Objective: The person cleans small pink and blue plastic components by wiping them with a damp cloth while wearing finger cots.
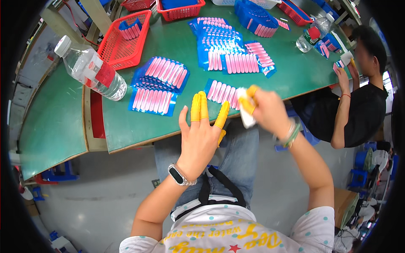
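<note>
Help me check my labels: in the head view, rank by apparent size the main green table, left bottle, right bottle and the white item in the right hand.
Main green table
Left bottle
Right bottle
White item, blurred and partly covered by the right hand

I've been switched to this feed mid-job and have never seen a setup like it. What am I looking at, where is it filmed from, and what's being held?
There's no machine here: these are a person's own hands, with yellow covers on some fingers. The single picture comes from a wide fisheye camera on their head, looking down, so straight edges bend.

The right hand holds a white object, too blurred to identify. The left hand is spread beside a blue sheet with pink strips; I can't tell whether it touches.

On the green table lie more such sheets, red baskets and plastic bottles. A co-worker sits at right.
</note>
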The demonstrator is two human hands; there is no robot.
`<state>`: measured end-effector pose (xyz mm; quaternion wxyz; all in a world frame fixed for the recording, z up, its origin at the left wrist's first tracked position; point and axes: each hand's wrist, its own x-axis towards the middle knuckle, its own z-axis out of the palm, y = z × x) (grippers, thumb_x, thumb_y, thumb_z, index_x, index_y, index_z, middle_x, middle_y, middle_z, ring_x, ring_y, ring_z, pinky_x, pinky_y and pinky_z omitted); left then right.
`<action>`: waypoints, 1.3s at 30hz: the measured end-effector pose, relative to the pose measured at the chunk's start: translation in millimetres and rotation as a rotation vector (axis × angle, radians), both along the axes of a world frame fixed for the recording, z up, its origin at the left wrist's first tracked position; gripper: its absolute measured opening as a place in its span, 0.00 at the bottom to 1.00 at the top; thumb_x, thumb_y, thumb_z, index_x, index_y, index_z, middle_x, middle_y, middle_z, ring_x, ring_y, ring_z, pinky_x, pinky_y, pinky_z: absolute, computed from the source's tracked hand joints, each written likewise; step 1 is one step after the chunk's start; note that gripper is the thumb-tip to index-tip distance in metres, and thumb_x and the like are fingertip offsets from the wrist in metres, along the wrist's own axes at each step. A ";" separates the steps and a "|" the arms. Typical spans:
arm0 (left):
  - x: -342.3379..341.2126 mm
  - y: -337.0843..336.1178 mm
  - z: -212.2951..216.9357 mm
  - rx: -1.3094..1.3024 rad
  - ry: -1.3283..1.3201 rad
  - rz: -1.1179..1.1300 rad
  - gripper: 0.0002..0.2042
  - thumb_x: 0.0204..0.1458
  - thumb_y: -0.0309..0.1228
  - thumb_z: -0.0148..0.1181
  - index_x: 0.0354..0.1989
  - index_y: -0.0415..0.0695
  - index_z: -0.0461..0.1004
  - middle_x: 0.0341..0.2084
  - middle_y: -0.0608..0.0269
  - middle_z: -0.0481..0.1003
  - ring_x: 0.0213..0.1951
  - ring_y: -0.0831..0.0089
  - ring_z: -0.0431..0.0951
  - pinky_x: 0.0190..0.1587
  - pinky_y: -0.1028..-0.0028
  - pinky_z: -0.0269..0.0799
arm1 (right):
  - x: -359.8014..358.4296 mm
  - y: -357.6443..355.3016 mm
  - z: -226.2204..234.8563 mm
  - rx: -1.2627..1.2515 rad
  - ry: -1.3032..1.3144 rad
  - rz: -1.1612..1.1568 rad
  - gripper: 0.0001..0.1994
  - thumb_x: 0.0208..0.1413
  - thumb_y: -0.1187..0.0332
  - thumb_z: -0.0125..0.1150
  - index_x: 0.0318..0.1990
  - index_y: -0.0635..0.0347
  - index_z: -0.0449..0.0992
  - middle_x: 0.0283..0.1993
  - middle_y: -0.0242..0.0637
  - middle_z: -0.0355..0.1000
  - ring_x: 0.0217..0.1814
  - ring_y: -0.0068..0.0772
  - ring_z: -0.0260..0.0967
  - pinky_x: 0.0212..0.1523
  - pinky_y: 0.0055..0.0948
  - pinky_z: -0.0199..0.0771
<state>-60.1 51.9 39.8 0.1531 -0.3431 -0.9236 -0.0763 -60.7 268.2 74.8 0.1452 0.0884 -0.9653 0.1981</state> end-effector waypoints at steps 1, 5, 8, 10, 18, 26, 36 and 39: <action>0.7 1.6 1.4 0.006 0.001 -0.007 0.32 0.48 0.44 0.65 0.65 0.59 0.68 0.62 0.32 0.61 0.67 0.52 0.59 0.66 0.46 0.40 | -5.2 10.4 6.2 -0.053 -0.074 -0.119 0.08 0.51 0.68 0.64 0.33 0.61 0.71 0.26 0.46 0.72 0.28 0.51 0.73 0.27 0.45 0.71; -1.1 1.5 -2.3 0.007 -0.018 -0.002 0.31 0.48 0.43 0.66 0.64 0.59 0.69 0.62 0.32 0.61 0.67 0.52 0.59 0.66 0.47 0.39 | 8.9 -4.9 -5.7 -0.019 0.021 0.014 0.11 0.52 0.65 0.65 0.32 0.62 0.71 0.24 0.47 0.72 0.27 0.52 0.73 0.26 0.44 0.70; -0.8 2.8 -0.1 0.013 -0.026 -0.007 0.31 0.48 0.43 0.66 0.64 0.58 0.69 0.63 0.32 0.60 0.67 0.52 0.59 0.66 0.47 0.40 | 6.3 3.7 0.1 -0.042 0.019 -0.011 0.10 0.53 0.65 0.64 0.33 0.61 0.71 0.23 0.48 0.72 0.25 0.53 0.72 0.24 0.45 0.70; -0.8 4.5 2.9 0.025 -0.002 -0.016 0.31 0.48 0.43 0.65 0.64 0.58 0.69 0.63 0.32 0.60 0.67 0.52 0.58 0.66 0.47 0.40 | -3.1 19.9 1.7 -0.125 -0.089 -0.159 0.11 0.53 0.64 0.64 0.33 0.61 0.71 0.23 0.47 0.72 0.25 0.53 0.72 0.24 0.46 0.69; 2.6 -5.3 5.3 0.150 -0.029 -0.008 0.31 0.50 0.48 0.63 0.62 0.48 0.69 0.64 0.38 0.60 0.67 0.51 0.57 0.66 0.48 0.39 | 33.8 -8.2 -9.9 -0.731 -0.221 -0.022 0.08 0.57 0.69 0.66 0.37 0.64 0.74 0.24 0.32 0.72 0.22 0.18 0.67 0.24 0.22 0.66; -64.3 -66.6 41.6 0.079 0.183 0.363 0.22 0.58 0.48 0.55 0.56 0.49 0.74 0.65 0.43 0.59 0.68 0.47 0.54 0.66 0.41 0.36 | -17.7 10.7 -2.9 -1.049 0.109 -0.071 0.07 0.61 0.68 0.63 0.36 0.62 0.72 0.26 0.24 0.70 0.22 0.10 0.63 0.20 0.16 0.58; -65.7 45.4 24.3 0.202 0.104 -0.042 0.24 0.55 0.51 0.57 0.55 0.48 0.75 0.56 0.53 0.67 0.62 0.54 0.60 0.63 0.42 0.44 | -38.2 23.3 -29.4 -1.246 0.343 -0.227 0.07 0.62 0.68 0.61 0.35 0.60 0.70 0.27 0.25 0.70 0.23 0.11 0.64 0.21 0.16 0.62; -60.5 52.0 21.5 0.181 0.055 -0.042 0.25 0.55 0.50 0.57 0.54 0.47 0.75 0.54 0.55 0.69 0.62 0.55 0.62 0.64 0.42 0.43 | -41.3 20.2 -36.9 -1.288 0.323 -0.213 0.07 0.62 0.69 0.61 0.35 0.61 0.71 0.25 0.24 0.70 0.21 0.10 0.62 0.19 0.16 0.58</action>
